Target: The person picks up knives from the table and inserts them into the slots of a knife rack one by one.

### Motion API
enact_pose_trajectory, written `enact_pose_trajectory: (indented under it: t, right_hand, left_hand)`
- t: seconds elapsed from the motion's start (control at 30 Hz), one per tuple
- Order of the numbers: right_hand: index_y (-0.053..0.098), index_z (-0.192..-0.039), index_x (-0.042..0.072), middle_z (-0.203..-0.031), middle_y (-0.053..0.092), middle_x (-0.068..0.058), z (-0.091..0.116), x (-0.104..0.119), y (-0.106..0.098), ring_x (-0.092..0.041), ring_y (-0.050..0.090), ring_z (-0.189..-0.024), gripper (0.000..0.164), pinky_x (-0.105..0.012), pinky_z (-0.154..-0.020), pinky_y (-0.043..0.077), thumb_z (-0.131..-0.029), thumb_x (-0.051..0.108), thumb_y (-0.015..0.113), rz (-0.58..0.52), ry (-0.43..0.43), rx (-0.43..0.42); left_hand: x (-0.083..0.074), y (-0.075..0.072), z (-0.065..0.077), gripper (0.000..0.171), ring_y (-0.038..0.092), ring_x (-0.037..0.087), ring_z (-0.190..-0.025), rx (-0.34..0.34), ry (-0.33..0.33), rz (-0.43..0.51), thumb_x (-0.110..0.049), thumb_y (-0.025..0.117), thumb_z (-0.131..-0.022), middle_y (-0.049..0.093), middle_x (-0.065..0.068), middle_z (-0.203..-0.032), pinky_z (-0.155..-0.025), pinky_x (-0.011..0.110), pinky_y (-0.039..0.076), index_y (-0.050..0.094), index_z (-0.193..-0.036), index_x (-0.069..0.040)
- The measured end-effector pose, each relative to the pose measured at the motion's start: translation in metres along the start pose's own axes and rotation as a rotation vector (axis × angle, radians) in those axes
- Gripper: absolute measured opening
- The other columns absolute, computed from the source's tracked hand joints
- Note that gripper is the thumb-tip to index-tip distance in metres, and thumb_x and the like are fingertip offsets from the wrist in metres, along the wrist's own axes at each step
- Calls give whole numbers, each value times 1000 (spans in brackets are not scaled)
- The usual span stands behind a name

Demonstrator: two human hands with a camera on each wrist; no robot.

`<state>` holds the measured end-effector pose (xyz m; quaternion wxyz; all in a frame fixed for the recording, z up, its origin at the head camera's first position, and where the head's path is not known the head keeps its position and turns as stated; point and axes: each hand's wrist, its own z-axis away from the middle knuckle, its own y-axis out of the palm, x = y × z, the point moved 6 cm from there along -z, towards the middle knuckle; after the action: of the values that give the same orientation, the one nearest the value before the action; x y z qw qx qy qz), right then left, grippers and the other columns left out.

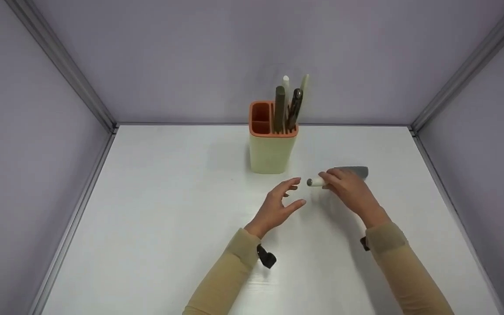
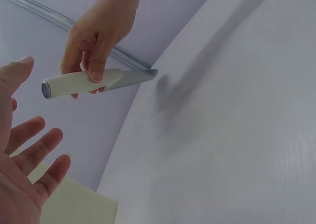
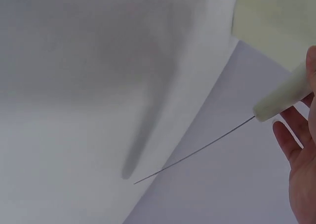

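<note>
My right hand [image 1: 351,190] pinches a knife [image 1: 316,181] by its pale handle, between the thumb and fingers. The grey blade [image 1: 358,171] points away to the right, and the handle's metal-capped end faces left. In the right wrist view the blade [image 3: 197,151] appears edge-on as a thin line, held above the white table. My left hand [image 1: 275,206] hovers just left of the handle's end, thumb and fingers spread, with nothing in it. From the left wrist view, a gap separates the left fingers [image 2: 37,150] from the knife handle [image 2: 74,84].
A pale green knife block [image 1: 271,155] with an orange top stands beyond the hands, near the back wall. Several handles rise from its slots, among them a dark brown one [image 1: 279,109]; two square compartments are at its left. Walls [image 1: 252,57] enclose the table's back and sides.
</note>
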<state>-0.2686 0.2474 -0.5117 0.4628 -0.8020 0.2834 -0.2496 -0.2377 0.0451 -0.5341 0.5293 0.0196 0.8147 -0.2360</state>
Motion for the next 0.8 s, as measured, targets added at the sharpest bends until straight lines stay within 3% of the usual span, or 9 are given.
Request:
enact_pose_trajectory:
  t: [0.33,0.8]
  right_hand:
    - [62,-127,16,-114,64,-4,-21,41,-14,-23,62,-102,46,-40,-86,53,-84,8,77,-65,-6,-50]
    - [61,-128,8,-111,65,-9,-40,79,-30,-21,66,-94,45,-35,-78,55,-85,5,75,-211,-69,-161]
  left_hand:
    - [-29,-12,-6,53,51,11,-122,-91,146,-51,-29,66,-96,55,6,-137,-92,32,48,49,-142,-8]
    - [-72,-36,-8,40,52,13,-123,-231,283,-53,-23,66,-96,59,6,-128,-103,30,41,58,-130,-4]
